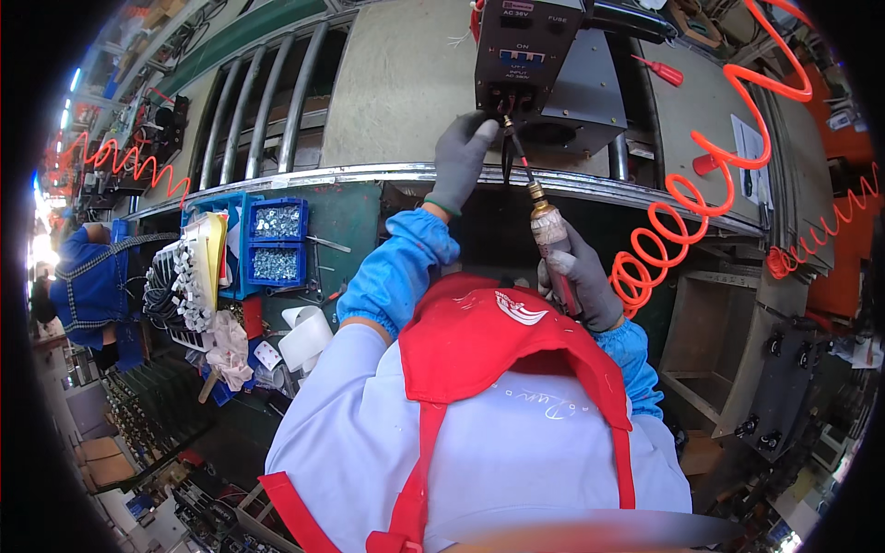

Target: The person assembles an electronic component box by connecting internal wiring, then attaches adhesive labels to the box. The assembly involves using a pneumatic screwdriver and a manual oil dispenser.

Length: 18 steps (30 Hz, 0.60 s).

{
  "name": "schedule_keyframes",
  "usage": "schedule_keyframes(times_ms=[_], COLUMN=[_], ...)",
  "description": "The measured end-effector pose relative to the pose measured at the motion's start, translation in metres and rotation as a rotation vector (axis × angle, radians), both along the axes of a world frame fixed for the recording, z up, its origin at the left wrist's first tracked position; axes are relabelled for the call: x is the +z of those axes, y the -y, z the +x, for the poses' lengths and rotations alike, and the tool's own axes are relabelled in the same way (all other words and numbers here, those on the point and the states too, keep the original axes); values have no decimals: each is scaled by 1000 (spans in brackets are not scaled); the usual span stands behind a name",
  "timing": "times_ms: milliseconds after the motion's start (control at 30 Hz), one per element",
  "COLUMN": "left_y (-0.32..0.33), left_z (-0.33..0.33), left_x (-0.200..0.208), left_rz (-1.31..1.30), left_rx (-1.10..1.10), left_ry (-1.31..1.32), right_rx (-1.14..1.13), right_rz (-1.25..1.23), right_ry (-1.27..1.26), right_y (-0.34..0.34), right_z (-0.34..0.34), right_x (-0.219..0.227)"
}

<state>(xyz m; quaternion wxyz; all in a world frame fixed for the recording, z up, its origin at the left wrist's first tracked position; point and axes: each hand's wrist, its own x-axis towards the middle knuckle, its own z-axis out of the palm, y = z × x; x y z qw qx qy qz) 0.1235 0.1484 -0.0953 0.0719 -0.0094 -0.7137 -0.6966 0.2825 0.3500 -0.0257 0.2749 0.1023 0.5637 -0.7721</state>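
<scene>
My right hand (pixel 590 275), in a grey glove, is wrapped around an air screwdriver (pixel 551 230). Its long bit slants up and left to the terminals at the lower end of a black metal power box (pixel 524 57) with blue switches. My left hand (pixel 461 164), also gloved in grey, is beside those terminals with fingers drawn together. Whatever is between its fingertips is hidden. A short dark cable (pixel 507 158) hangs from the terminals, between my left hand and the screwdriver bit.
An orange coiled air hose (pixel 678 226) loops at the right. Blue bins (pixel 278 241) of small metal hardware sit at the left, near bundled cables (pixel 180 290). Metal rollers (pixel 261 111) and a rail (pixel 369 173) cross the far side. A red squeeze bottle (pixel 666 72) lies at the upper right.
</scene>
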Motion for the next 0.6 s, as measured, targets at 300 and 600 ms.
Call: schedule_keyframes(times_ms=[300, 600], left_y=[-17, -11], left_z=[-37, -43], left_x=[-15, -41], left_rz=[-355, -317], left_rx=[203, 218], left_ry=[41, -145], right_rx=[2, 53], right_rz=[43, 54], right_ry=[-59, -25], right_y=[-3, 7], right_z=[-9, -30], right_x=[-1, -10])
